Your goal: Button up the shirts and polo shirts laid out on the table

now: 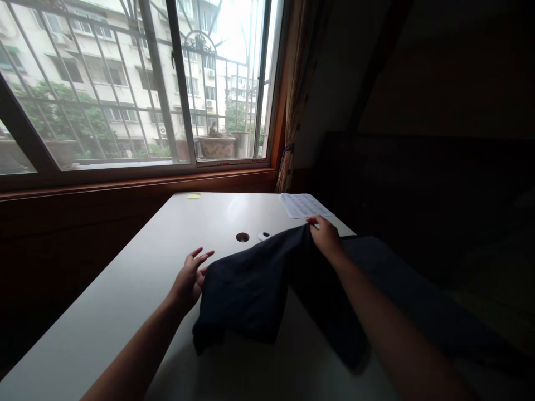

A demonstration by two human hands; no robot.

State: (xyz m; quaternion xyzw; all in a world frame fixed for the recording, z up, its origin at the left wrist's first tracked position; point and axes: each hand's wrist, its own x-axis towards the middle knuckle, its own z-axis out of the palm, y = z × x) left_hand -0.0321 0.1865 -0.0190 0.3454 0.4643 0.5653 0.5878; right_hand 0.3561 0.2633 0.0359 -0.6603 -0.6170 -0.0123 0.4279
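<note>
A dark navy garment (246, 295) hangs in folds above the white table (112, 295), its lower parts drooping toward the tabletop. Whether it is trousers or a top cannot be made out in the dim light. My right hand (325, 236) pinches its upper right corner and lifts it. At the cloth's left edge, my left hand (190, 281) is open with thumb and fingers apart. Some of its fingertips are close to or behind the fabric, so contact is unclear. One part of the garment slants down beneath my right forearm.
Printed paper sheets (307, 205) lie at the table's far right, a yellow sticky note (193, 196) at the far left. A round hole (242, 237) and a white ring-shaped cap (264, 236) are mid-table. More dark blue cloth (376, 262) lies on the right. A barred window and curtain stand behind.
</note>
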